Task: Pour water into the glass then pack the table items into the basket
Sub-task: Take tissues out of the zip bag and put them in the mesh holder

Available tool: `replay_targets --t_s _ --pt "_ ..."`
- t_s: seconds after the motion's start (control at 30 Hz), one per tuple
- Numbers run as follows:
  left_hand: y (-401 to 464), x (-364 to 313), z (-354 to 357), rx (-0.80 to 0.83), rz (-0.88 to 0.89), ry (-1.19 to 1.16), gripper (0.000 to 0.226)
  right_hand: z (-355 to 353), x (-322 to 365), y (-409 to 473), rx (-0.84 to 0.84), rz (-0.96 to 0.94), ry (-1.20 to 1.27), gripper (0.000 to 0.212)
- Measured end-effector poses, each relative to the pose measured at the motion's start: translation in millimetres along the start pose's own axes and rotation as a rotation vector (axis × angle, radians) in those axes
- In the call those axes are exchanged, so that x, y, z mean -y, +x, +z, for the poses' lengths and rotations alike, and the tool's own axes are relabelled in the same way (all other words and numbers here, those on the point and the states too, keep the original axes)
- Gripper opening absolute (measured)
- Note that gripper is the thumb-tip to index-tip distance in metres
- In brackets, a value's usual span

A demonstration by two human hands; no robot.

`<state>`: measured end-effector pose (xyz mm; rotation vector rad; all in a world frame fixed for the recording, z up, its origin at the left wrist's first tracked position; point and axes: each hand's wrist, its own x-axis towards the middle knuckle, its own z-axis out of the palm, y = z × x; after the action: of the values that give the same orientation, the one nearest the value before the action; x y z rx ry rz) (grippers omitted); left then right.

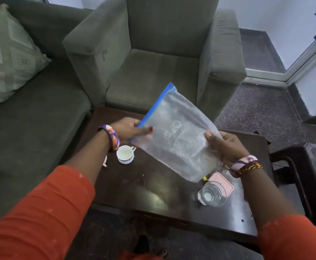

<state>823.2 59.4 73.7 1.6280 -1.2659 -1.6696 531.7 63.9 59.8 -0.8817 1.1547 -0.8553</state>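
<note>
I hold a clear plastic zip bag [176, 132] with a blue seal strip above the dark wooden table [153, 194]. My left hand [129, 128] grips the bag at its blue sealed edge, and my right hand [226, 145] grips the opposite side. The bag is tilted, its blue edge up and to the left. A clear drinking glass [212, 194] with a little water stands at the table's right front. A pink flat box [222, 182] lies just behind the glass. A white teacup [125, 153] stands on the table's left side below my left wrist.
A green armchair [153, 62] stands just behind the table. A green sofa [31, 128] with a patterned cushion [7, 59] is on the left. A dark side table [303, 166] stands to the right. Speckled floor lies beyond on the right.
</note>
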Motion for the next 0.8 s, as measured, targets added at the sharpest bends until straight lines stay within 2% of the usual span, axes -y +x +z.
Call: replay_targets --t_s 0.07,0.1,0.17,0.2,0.27,0.3,0.37,0.4,0.47,0.5,0.53,0.63,0.67,0.73,0.8 --pt "0 10 -2 -0.016 -0.007 -0.059 0.007 -1 -2 2 0.018 0.019 0.051 0.04" --pt "1 13 -1 -0.094 0.018 -0.232 0.007 1 -3 2 0.029 0.03 0.064 0.052" --pt "1 19 1 -0.219 0.042 -0.657 0.005 9 -8 4 0.059 0.033 0.136 0.055" --pt "3 24 3 -0.204 0.025 -0.77 0.014 14 -10 5 0.061 0.025 0.192 0.05" --pt "2 34 21 -0.039 -0.075 -0.745 0.044 29 -11 7 0.04 0.001 0.296 0.031" --pt "-1 36 32 0.034 -0.103 -0.724 0.048 34 -12 9 0.031 -0.007 0.311 0.02" --pt "3 38 49 0.023 -0.07 -0.745 0.018 38 -16 7 0.031 0.024 0.184 0.006" --pt "7 36 49 -0.06 -0.032 -0.744 0.005 35 -18 6 0.03 0.041 0.093 0.007" --pt "11 28 42 -0.184 0.027 -0.633 0.014 29 -23 3 0.035 0.083 0.003 0.009" --pt "13 25 36 -0.193 0.06 -0.558 0.014 25 -24 2 0.05 0.104 -0.006 0.008" --pt "14 24 32 -0.179 0.087 -0.495 0.014 23 -25 2 0.082 0.123 -0.007 0.007" --pt "10 19 23 -0.041 0.108 -0.414 0.007 24 -17 6 0.12 0.143 0.003 0.036" --pt "9 19 20 0.014 0.101 -0.387 0.008 25 -13 9 0.088 0.116 0.008 0.032" --pt "9 18 17 0.103 0.067 -0.398 0.024 26 -8 16 0.004 0.048 0.032 0.011" --pt "12 19 18 0.082 0.079 -0.51 0.019 30 -4 21 -0.016 0.028 0.026 0.009"
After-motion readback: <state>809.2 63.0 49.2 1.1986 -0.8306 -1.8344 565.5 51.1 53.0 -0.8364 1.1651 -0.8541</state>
